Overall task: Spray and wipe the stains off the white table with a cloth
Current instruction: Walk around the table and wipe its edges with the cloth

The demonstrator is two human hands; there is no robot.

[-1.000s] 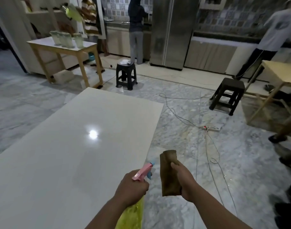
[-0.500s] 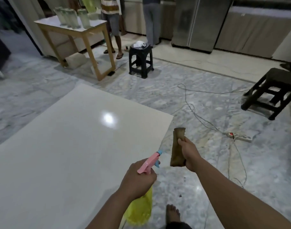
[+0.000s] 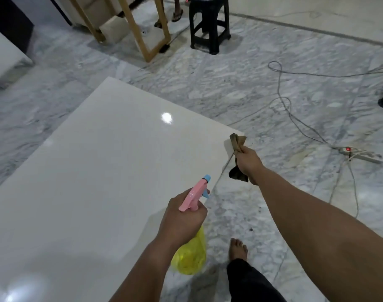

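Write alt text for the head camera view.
A person stands at a glossy white table, the left hand gripping a yellow spray bottle with a pink trigger head, the right hand holding a brown cloth at the table's corner. Cables cross the marble floor.

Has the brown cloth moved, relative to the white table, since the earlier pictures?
Yes. The brown cloth in the right hand went forward to the far right corner of the white table.
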